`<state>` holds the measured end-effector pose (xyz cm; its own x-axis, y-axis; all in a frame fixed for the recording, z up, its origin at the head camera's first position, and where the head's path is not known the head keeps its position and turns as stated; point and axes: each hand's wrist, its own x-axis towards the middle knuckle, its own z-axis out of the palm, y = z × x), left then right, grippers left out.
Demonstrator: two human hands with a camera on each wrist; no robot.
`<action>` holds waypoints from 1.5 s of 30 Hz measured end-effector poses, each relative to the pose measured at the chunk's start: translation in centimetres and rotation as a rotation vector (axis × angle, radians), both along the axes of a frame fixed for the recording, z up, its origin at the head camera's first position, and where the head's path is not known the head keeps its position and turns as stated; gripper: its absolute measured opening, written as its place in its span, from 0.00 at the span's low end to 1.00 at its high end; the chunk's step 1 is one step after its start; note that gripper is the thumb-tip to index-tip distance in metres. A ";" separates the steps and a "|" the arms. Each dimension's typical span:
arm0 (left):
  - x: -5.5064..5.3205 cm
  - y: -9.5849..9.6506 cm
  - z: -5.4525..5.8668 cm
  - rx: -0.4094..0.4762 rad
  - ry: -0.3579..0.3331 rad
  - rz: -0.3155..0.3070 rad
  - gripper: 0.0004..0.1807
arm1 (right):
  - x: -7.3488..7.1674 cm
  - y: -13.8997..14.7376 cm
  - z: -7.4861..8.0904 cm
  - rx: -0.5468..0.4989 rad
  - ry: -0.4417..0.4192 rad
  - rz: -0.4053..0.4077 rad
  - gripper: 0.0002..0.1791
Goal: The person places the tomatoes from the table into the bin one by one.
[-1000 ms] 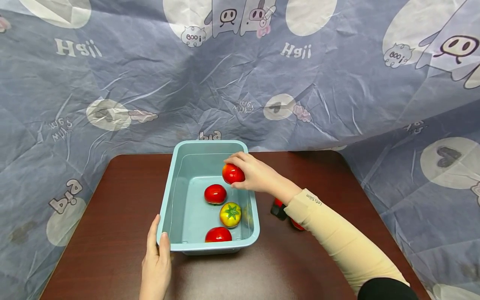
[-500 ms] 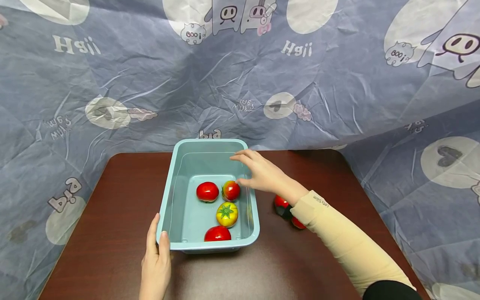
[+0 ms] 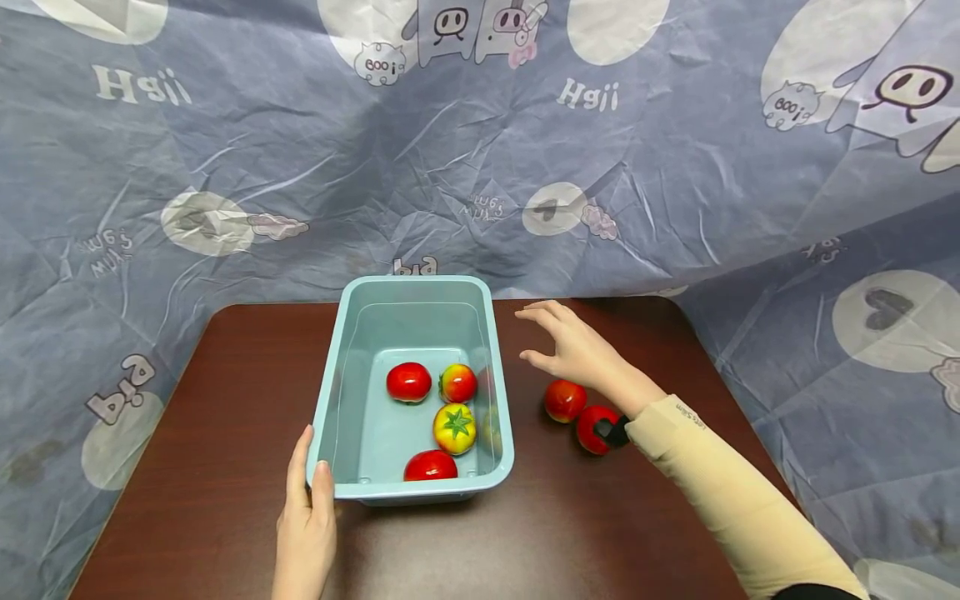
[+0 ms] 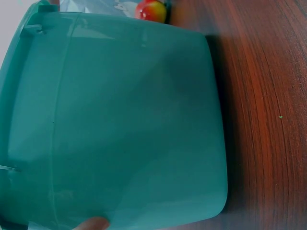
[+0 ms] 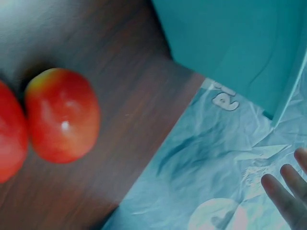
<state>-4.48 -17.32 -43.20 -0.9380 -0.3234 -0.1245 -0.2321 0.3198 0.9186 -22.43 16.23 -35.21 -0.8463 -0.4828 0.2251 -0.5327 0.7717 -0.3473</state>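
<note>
My left hand (image 3: 306, 533) holds the near left corner of a light blue plastic bin (image 3: 325, 400), fingers along its side and thumb at its front. The bin's outer wall (image 4: 134, 120) fills the left wrist view. Inside lie a red tomato (image 3: 408, 382), a red-yellow tomato (image 3: 457, 383), a yellow tomato (image 3: 454, 427) with a green star-shaped top, and another red tomato (image 3: 431, 466) partly hidden by the front rim. To the bin's right my right hand (image 3: 581, 350) is raised with spread fingers and holds nothing. Near it sit two tomatoes, one red-orange (image 3: 564, 400), one red (image 3: 594, 429).
Everything stands on a dark brown wooden table (image 3: 540, 533). A grey-blue printed sheet (image 3: 450, 150) hangs behind it and at the sides. A black wrist camera (image 3: 613, 432) under the right sleeve (image 3: 720, 483) covers part of the red tomato.
My right hand has let go of the red-yellow tomato, which now lies in the bin, and moved right, out past the rim. The red tomato beside it shifted left. My left hand stayed at the corner.
</note>
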 end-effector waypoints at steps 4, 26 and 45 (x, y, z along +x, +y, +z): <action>0.0 0.0 0.0 -0.006 0.003 0.000 0.29 | 0.2 0.9 -0.6 0.009 -0.029 -0.016 0.31; 0.0 0.3 0.0 -0.055 0.006 0.019 0.29 | 2.6 6.8 -5.3 0.029 -0.141 -0.137 0.28; 0.1 0.3 0.2 -0.062 0.029 0.011 0.29 | 4.7 9.3 -9.4 0.054 -0.247 -0.216 0.30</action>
